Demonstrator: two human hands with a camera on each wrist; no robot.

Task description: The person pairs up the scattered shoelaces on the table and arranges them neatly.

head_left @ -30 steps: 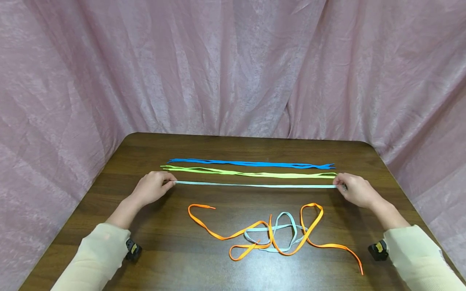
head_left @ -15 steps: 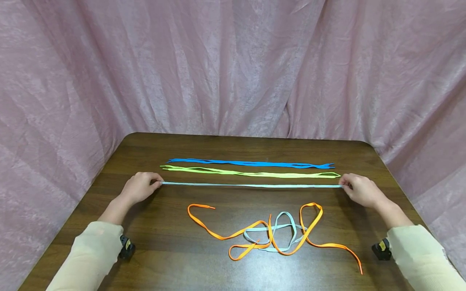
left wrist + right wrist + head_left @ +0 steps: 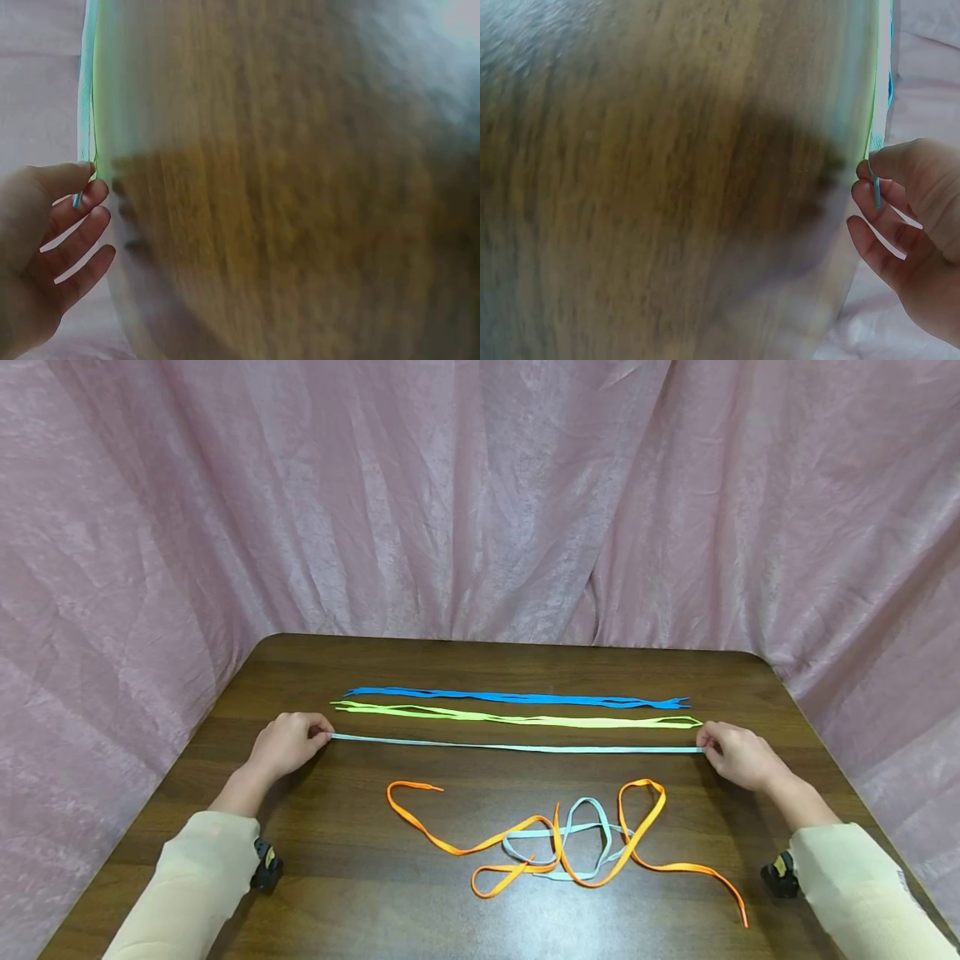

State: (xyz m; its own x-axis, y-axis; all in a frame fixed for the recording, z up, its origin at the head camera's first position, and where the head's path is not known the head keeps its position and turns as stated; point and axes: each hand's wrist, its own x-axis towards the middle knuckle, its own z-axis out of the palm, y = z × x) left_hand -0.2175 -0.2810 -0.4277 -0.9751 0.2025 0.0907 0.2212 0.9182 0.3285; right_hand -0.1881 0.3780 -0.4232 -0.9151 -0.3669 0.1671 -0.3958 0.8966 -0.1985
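Observation:
A pale blue shoelace (image 3: 517,747) is stretched almost straight across the table between my two hands. My left hand (image 3: 288,745) pinches its left end between thumb and forefinger; in the left wrist view the tip (image 3: 77,200) pokes out below the thumb. At the other end my right hand (image 3: 738,755) pinches the lace the same way, and its tip (image 3: 877,193) hangs past the fingers in the right wrist view. Just behind it lie yellow-green shoelaces (image 3: 517,719), laid lengthwise. Behind those are blue shoelaces (image 3: 517,697), also lengthwise.
Nearer the front, a loosely curled orange shoelace (image 3: 423,828) lies tangled over another pale blue shoelace (image 3: 528,833). The brown wooden table (image 3: 360,910) has rounded far corners, and a pink curtain (image 3: 480,502) hangs behind it.
My left hand has moved left and my right hand slightly right, drawing the pale blue lace out longer. Most recently its right part has shifted a little toward the front.

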